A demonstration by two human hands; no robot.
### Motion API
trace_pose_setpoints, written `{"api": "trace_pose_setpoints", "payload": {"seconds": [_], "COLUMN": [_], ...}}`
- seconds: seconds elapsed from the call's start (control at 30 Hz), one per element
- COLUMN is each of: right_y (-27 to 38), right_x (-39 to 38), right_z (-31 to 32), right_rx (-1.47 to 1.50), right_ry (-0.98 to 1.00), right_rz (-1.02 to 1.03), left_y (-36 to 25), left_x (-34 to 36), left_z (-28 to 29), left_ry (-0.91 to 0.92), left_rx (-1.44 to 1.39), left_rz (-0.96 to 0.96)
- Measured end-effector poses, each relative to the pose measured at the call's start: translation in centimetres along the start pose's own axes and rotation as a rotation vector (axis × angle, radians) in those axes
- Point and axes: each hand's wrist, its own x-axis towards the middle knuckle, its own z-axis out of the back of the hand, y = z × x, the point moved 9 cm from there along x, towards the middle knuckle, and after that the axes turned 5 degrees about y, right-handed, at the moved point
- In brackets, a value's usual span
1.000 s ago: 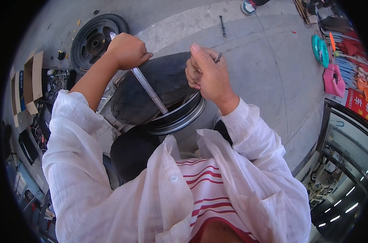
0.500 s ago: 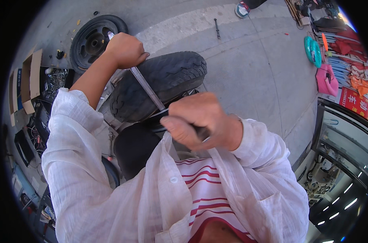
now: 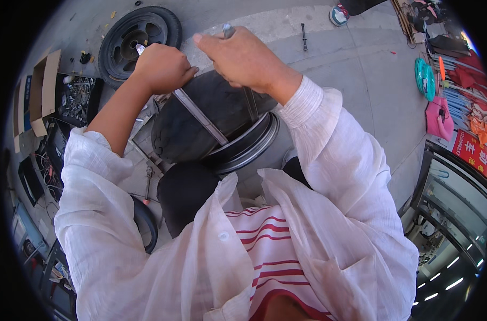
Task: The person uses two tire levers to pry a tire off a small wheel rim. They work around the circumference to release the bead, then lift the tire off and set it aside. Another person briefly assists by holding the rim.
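Note:
A black tire [image 3: 175,128] stands before my knees, with a metal wheel rim [image 3: 257,143] at its near right side. My left hand [image 3: 160,69] is closed around a flat steel tire lever [image 3: 200,117], which slants across the tread with its lower end at the rim. Farther right, my right hand [image 3: 246,59] grips a second tire lever [image 3: 251,102]. Its upper end sticks out above the fist and its lower end goes down between tire and rim. Both hands are above the tire; part of the tread is hidden by them.
Another wheel with its tire [image 3: 139,43] lies at the far left. A dark tray of small metal parts [image 3: 80,101] and a cardboard box [image 3: 44,91] stand left. A long bolt [image 3: 304,37] lies on the floor ahead. A person's shoe [image 3: 339,15] shows at the top.
My right hand has swung from near my body up and forward, tilting its lever away from me. More of the rim now shows. My left hand keeps its grip in nearly the same place.

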Motion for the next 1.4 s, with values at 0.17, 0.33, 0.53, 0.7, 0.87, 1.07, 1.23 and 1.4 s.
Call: {"api": "trace_pose_setpoints", "payload": {"seconds": [0.17,0.33,0.53,0.7,0.87,1.07,1.23,1.4], "right_y": [-0.7,-1.5,-2.8,-5.4,-6.5,-7.5,-7.8,-4.8], "right_x": [3.8,5.6,5.6,6.8,7.6,5.3,4.6,-0.2], "right_z": [0.5,-0.6,-0.5,-1.5,-1.1,-1.4,3.3,4.7], "right_rx": [-0.194,-0.141,-0.109,0.152,0.104,0.364,0.276,0.307], "right_ry": [-0.074,-0.045,-0.001,0.045,-0.002,0.053,-0.098,-0.152], "right_rz": [0.194,0.23,0.297,-0.008,-0.098,-0.232,-0.13,-0.123], "left_y": [1.5,2.3,1.7,1.7,2.2,0.6,-0.4,-1.5], "left_x": [0.3,0.3,1.0,1.8,2.1,2.1,3.4,2.0], "left_z": [-1.0,-1.6,-1.6,-2.7,-2.3,-2.5,-0.5,1.1], "left_ry": [-0.014,-0.012,0.049,0.121,0.125,-0.029,0.059,0.128], "left_rx": [-0.085,-0.096,-0.107,-0.144,-0.182,-0.286,-0.272,-0.229], "left_rz": [0.056,0.061,0.09,0.126,0.143,0.109,0.122,0.128]}}
